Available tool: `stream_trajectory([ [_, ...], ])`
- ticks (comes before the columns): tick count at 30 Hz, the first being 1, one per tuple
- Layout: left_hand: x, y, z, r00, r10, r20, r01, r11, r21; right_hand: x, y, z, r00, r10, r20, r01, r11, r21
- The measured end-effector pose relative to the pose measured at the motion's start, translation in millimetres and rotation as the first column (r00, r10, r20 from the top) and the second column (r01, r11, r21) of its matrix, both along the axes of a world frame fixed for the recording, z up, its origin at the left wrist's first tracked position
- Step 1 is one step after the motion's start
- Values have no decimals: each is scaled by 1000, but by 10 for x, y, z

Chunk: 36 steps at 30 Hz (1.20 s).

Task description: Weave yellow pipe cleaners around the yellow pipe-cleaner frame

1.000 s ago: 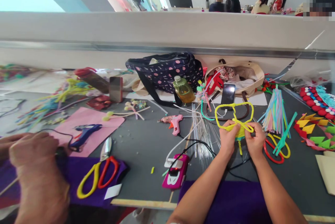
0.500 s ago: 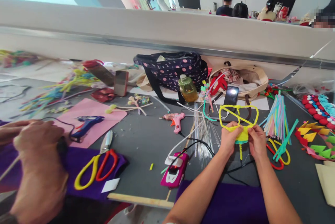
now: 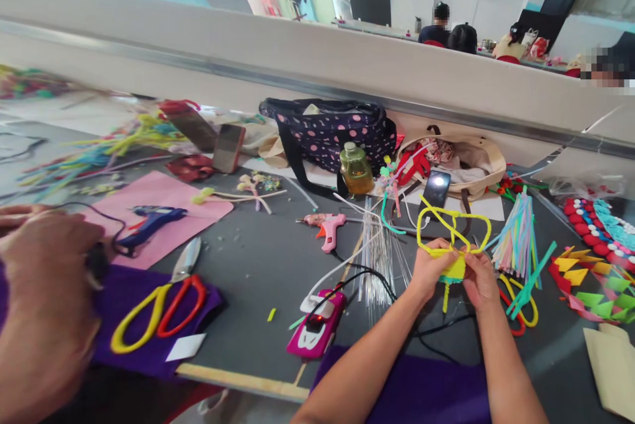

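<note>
Beside the navy bag showing pink polka dots, a bottle is glowing amber-green. Nearer than the bag, a pink glue gun, a yellow pipe-cleaner loop and red-and-yellow scissors are lying on purple cloth.

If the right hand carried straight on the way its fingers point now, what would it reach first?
The right hand points up and slightly left, away from the person. Past the yellow pipe-cleaner piece it holds, the black phone looks first in line, though depth is uncertain.

Head-worn view, forward-down, near worktable
</note>
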<state>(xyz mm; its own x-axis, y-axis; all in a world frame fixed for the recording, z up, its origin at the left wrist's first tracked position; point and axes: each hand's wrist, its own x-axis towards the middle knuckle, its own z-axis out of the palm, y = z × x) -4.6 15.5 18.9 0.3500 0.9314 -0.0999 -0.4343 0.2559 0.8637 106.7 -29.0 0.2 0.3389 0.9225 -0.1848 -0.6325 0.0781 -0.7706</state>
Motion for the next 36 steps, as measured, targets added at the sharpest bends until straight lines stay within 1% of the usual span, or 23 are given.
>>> stream_trajectory([
  [5, 16, -5, 4, 999, 22, -28, -22, 1000, 22, -20, 29, -36, 998, -63, 27, 63, 998, -21],
  [8, 27, -10, -8, 999, 9, -34, -9, 1000, 1, -33, 51, -64, 992, -108, 64, 110, 994, -20],
  [10, 25, -8, -11, 1000, -18, -10, 17, 1000, -23, -29, 64, -81, 989, -131, 75, 132, 991, -13],
  [12, 9, -2, -7, 997, -62, 35, 63, 997, -44, -13, 74, -98, 989, -140, 54, 141, 990, -5],
  [14, -21, 9, -3, 987, -124, 106, 130, 990, -48, 12, 78, -116, 993, -121, 8, 122, 993, -6],
  [17, -71, 32, -23, 946, -198, 256, 218, 974, -55, 49, 74, -148, 995, -75, -62, 74, 997, -20],
  [19, -86, 50, -55, 907, -235, 350, 287, 952, -105, 62, 68, -169, 993, -68, -96, 66, 998, -22],
  [21, -78, 71, -92, 883, -271, 384, 355, 920, -167, 62, 63, -183, 991, -50, -123, 48, 999, -21],
  [23, -48, 95, -125, 894, -279, 351, 366, 906, -211, 51, 59, -188, 989, -24, -148, 21, 1000, -22],
  [26, 10, 139, -150, 938, -246, 246, 308, 916, -257, 36, 55, -187, 987, 14, -160, -18, 1000, -24],
  [28, 40, 180, -149, 949, -238, 208, 288, 922, -260, 34, 53, -187, 987, 30, -157, -34, 999, -27],
  [33, 62, 320, -86, 928, -362, 84, 371, 909, -189, 41, 51, -179, 985, 75, -154, -83, 995, -47],
  [36, 67, 393, -46, 904, -425, 40, 426, 898, -109, 38, 55, -155, 982, 103, -157, -110, 993, -36],
])
